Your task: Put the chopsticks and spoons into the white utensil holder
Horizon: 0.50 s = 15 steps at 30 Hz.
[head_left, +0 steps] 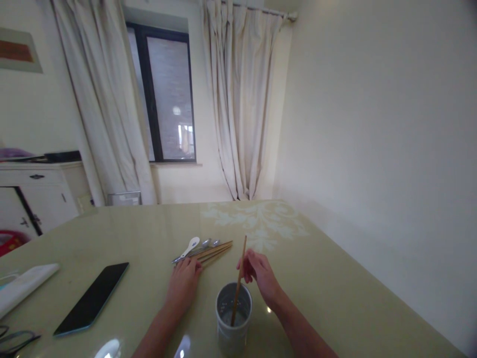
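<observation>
My right hand (259, 273) pinches a wooden chopstick (239, 288) that stands nearly upright, its lower end inside a grey cylindrical holder (234, 334). The holder shows small holes in its inner floor. To the left, my left hand (184, 281) rests with its fingertips on the near ends of several wooden chopsticks (218, 251) lying on the table. Part of that pile is hidden beneath my fingers. Beside the chopsticks lie a white spoon (192, 244) with a small dark mark on its handle and shiny metal spoons (206, 243).
On the left of the glossy table (335, 278) lie a black-screened phone or tablet (93, 298), a white flat object (28, 286) and a dark cable (18, 342). A wall (391, 149) runs along the right edge. Beyond are a curtained window (171, 94) and a white cabinet (44, 194).
</observation>
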### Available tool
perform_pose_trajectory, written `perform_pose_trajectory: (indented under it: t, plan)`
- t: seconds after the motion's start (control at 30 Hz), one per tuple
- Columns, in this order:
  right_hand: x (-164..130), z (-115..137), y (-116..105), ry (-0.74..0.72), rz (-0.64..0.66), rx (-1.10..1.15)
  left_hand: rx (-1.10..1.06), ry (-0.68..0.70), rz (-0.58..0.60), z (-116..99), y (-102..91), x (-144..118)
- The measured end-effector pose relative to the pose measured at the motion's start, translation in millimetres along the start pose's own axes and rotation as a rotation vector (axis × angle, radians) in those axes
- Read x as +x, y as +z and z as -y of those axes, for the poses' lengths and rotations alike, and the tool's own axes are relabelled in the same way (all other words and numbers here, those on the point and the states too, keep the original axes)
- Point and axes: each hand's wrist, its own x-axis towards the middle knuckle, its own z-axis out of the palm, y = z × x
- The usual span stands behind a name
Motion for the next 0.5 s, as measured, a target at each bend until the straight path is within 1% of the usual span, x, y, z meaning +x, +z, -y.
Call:
perform_pose_trajectory:
  t: [0.07,0.13,0.23,0.3,0.37,0.4,0.43,0.5]
  plan:
    - [6,-13,0,0.06,-0.076,-0.025,-0.145,0.007,-0.015,-6,1.6,1]
    - [12,-25,0,0.114,-0.104,-0.064,-0.33,0.053,-0.028,-19,2.5,-1]
    - [16,-36,3,0.127,-0.118,-0.066,-0.554,0.158,0.035,-44,1.9,-10]
    - [18,-36,3,0.108,-0.139,-0.047,-0.629,0.192,0.086,-58,0.3,-16]
    - [19,-31,-1,0.066,-0.187,-0.025,-0.634,0.204,0.094,-64,-1.4,-18]
    - [20,-27,-5,0.038,-0.225,-0.015,-0.606,0.203,0.074,-62,-1.9,-17]
    - [20,-22,-10,0.006,-0.27,-0.006,-0.555,0.196,0.04,-57,-2.0,-15]
    - [19,-9,-24,-0.079,-0.4,0.007,-0.383,0.165,-0.046,-40,-0.8,-10]
